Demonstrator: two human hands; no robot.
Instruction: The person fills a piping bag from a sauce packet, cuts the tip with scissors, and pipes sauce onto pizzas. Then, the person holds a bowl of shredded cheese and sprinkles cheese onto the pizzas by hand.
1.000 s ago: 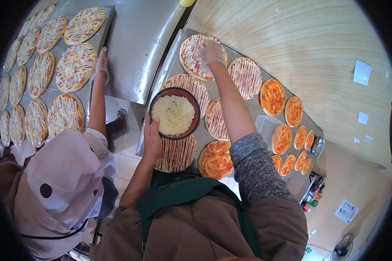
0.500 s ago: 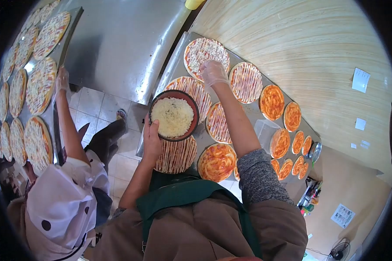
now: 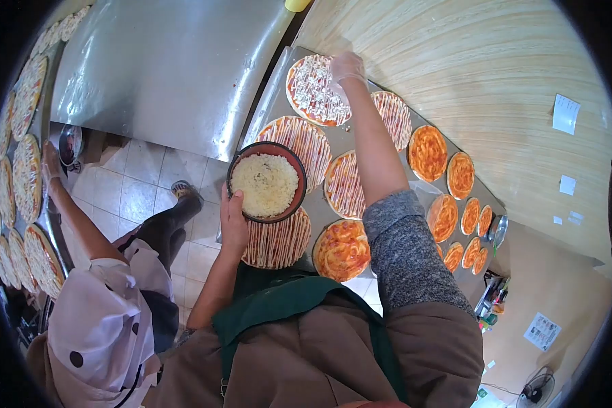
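Observation:
My left hand (image 3: 233,228) grips the near-left rim of a dark bowl with a reddish inside (image 3: 299,160), filled with grated white cheese (image 3: 264,183). Farther off, my right hand (image 3: 347,69), in a clear plastic glove, is curled over the right edge of the farthest pizza base (image 3: 311,88). White bits and sauce stripes cover that base. Whatever the fingers hold is hidden. Striped bases surround the bowl: one (image 3: 292,143) behind it, one (image 3: 279,241) in front, one (image 3: 347,187) to its right. Another striped base (image 3: 392,115) lies partly behind my right forearm.
A red-sauced base (image 3: 341,251) lies near my apron; several more, such as one (image 3: 428,153), continue to the right beside a ladle (image 3: 498,230). The wall (image 3: 455,61) borders the table. At left, a co-worker's hand (image 3: 50,162) touches a tray of topped pizzas (image 3: 27,177).
My right hand has moved away and right across the farthest base, showing more white bits on it. The bowl stays nearly in place. The co-worker's tray has shifted left.

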